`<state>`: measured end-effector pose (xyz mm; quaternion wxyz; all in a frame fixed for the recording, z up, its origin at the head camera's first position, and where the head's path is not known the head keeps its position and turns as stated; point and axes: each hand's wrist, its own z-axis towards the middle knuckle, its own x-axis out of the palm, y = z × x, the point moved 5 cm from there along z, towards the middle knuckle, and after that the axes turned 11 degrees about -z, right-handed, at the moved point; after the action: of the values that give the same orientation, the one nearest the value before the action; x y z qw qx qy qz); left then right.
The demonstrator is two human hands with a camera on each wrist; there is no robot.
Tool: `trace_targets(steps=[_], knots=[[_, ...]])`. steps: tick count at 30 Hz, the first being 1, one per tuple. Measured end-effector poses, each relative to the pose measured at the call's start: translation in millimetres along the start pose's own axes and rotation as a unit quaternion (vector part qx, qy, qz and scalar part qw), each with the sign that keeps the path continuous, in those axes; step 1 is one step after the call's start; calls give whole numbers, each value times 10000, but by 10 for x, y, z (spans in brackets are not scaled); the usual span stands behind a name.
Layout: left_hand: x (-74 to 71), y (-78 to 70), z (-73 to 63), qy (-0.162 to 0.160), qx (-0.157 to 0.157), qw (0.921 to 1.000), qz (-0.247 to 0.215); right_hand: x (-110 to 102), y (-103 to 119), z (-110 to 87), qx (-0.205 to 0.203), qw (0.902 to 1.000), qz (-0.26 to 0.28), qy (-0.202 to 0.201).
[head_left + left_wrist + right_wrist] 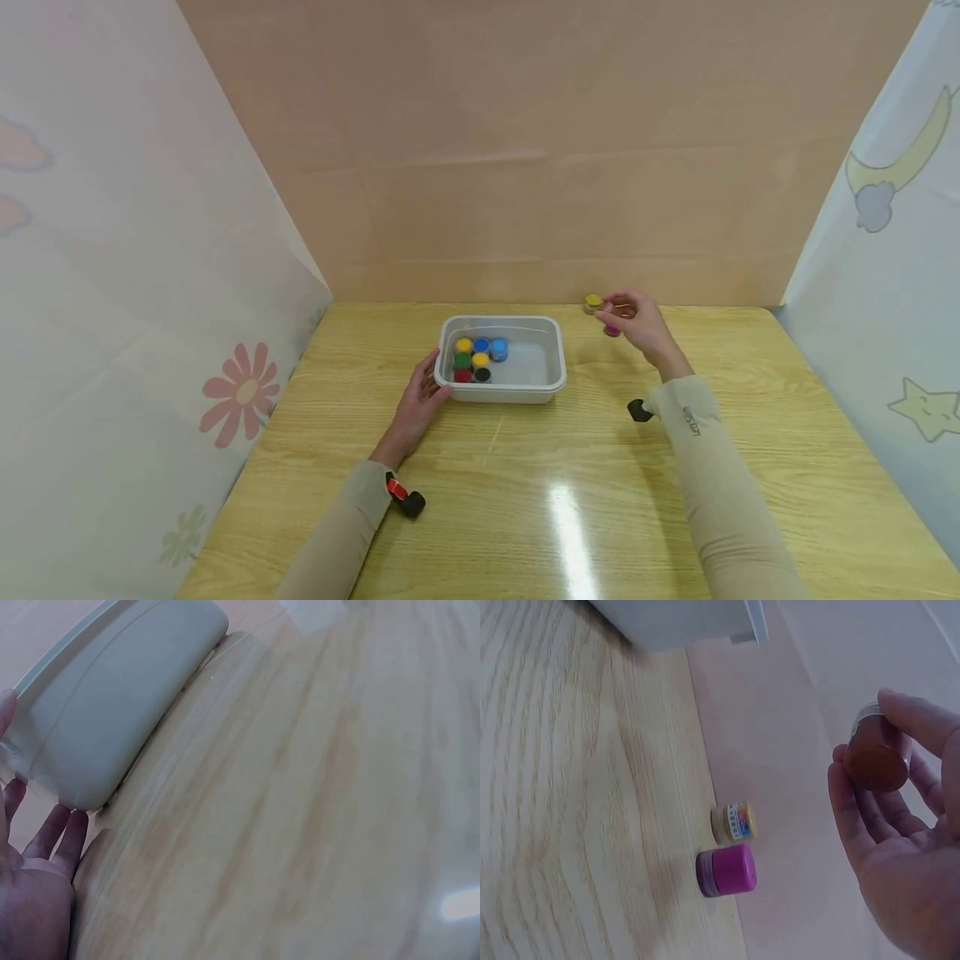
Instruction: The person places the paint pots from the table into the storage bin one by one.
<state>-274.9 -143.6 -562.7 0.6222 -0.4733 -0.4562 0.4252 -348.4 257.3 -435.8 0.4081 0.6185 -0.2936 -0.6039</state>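
Observation:
My right hand (636,323) is raised above the table's back right, pinching a small brown paint jar (877,754) between thumb and fingers. Below it stand a magenta-lidded paint jar (733,870) and a yellow-lidded paint jar (735,823), side by side; in the head view the hand partly covers the magenta one. A white plastic container (525,388) holds several small paint jars (481,361) with yellow, blue, light blue, green, red and black lids, grouped on its left. My left hand (415,408) rests at its front left corner, fairly straight fingers touching the wall (112,712).
The wooden table (510,483) ends at a brown back wall (480,183). Patterned sheets (112,292) stand along both sides. A small black wrist device (408,502) sticks out from the left sleeve, and another black piece (640,410) from the right.

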Motion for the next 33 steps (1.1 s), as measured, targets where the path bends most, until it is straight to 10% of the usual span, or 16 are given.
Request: trace_targets(steps=[33], knots=[[21, -8, 10, -96, -12, 10000, -20, 614, 155, 181, -652, 9943, -550, 644]])
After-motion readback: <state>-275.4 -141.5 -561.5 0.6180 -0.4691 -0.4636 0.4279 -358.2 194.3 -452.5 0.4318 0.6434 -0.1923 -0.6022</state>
